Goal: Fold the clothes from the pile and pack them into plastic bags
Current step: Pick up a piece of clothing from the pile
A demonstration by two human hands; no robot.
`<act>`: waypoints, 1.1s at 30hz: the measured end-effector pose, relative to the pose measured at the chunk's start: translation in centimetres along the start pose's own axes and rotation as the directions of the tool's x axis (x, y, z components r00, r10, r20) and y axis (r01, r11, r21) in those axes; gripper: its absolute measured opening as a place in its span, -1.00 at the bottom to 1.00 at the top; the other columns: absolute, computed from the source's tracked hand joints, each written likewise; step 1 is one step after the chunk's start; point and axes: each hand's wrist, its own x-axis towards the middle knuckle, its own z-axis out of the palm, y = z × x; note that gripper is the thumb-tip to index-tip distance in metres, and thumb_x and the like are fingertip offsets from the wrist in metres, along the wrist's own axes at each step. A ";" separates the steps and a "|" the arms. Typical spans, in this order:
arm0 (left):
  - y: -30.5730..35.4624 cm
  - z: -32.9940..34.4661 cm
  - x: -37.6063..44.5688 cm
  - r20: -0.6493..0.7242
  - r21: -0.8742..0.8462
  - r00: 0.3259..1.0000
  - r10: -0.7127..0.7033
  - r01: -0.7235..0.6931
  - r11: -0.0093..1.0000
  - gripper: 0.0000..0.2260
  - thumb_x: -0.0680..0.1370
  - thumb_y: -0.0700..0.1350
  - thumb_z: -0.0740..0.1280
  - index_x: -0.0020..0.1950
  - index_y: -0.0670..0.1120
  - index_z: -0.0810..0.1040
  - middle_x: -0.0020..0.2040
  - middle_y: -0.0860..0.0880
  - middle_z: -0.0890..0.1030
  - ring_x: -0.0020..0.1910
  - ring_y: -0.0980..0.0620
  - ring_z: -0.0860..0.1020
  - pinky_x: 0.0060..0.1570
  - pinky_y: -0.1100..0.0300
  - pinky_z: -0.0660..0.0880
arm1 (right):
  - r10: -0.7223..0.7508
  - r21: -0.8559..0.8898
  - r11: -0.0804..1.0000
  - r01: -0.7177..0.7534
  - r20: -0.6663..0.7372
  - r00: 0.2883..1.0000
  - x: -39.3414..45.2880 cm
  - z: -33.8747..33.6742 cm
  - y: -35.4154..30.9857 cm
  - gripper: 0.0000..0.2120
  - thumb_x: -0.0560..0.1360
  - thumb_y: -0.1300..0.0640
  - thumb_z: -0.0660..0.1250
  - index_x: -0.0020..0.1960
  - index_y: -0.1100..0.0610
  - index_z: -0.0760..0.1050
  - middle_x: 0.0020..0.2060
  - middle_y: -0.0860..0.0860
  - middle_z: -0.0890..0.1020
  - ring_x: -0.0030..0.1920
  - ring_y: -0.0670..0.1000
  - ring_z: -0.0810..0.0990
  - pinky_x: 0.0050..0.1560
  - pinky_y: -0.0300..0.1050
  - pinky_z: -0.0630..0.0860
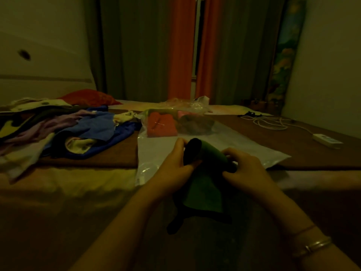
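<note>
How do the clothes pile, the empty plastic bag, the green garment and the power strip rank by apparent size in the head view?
1. Clothes pile
2. Empty plastic bag
3. Green garment, nearer the camera, so unsure against the bag
4. Power strip

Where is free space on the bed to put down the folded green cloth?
Free: the flat plastic bag beyond both hands, and brown mat between it and the cable. Crowded: clothes pile on the left, filled bags behind.

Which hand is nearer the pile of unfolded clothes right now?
Left. The left hand grips the green garment on the side facing the clothes pile; the right hand grips the garment's other side, farther from the pile.
</note>
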 end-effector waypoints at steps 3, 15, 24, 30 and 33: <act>-0.7 0.2 0.5 -0.025 0.249 0.993 0.115 -0.106 0.963 -0.76 0.52 0.07 0.35 0.15 0.13 0.42 0.11 0.06 0.48 0.11 0.04 0.49 0.04 0.13 0.52 | 0.096 0.182 0.980 -0.080 -0.085 0.992 -0.1 -0.1 -0.1 -0.74 0.46 0.37 0.32 -0.07 0.01 0.44 -0.12 -0.07 0.52 -0.23 -0.09 0.60 -0.37 -0.30 0.54; -2.5 -1.6 1.3 -0.046 0.550 0.991 0.129 -0.082 0.831 -0.38 0.51 0.29 -0.08 0.49 0.08 0.29 0.52 0.05 0.23 0.48 0.05 0.22 0.46 -0.06 0.12 | -0.151 0.008 0.983 0.183 -0.533 0.833 0.1 0.9 -1.4 -0.71 0.41 0.32 0.39 0.07 0.11 0.42 -0.04 -0.03 0.51 -0.06 -0.14 0.51 -0.13 -0.40 0.46; -1.5 -2.5 1.9 -0.179 0.137 0.964 0.199 -0.176 0.975 -0.47 0.52 -0.37 0.25 0.42 0.03 0.37 0.35 0.12 0.39 0.31 0.18 0.34 -0.07 0.57 0.38 | -0.251 0.013 0.966 0.257 -0.172 0.953 1.5 4.1 -1.0 -0.60 0.49 0.19 0.34 0.30 0.06 0.34 0.19 -0.03 0.46 0.15 -0.08 0.52 0.03 -0.29 0.52; -2.4 -2.0 1.7 -0.125 0.272 0.946 0.299 -0.257 0.928 -0.42 0.49 -0.44 0.23 0.45 -0.04 0.33 0.41 0.13 0.31 0.42 0.20 0.24 0.30 0.45 0.21 | -0.048 -0.192 0.979 0.065 0.092 0.995 3.7 6.0 -0.8 -0.60 0.54 0.19 0.24 0.36 0.09 0.27 0.26 0.05 0.43 0.10 0.07 0.55 0.09 0.01 0.54; -2.6 -1.7 1.5 -0.113 0.349 0.931 0.347 -0.290 0.891 -0.45 0.52 -0.41 0.24 0.46 -0.04 0.31 0.35 0.22 0.27 0.38 0.27 0.22 0.28 0.50 0.18 | 0.140 -0.377 0.922 -0.088 0.112 0.984 4.8 6.8 -1.3 -0.69 0.56 0.18 0.20 0.29 0.15 0.32 0.22 0.10 0.44 0.05 0.10 0.54 0.05 0.04 0.54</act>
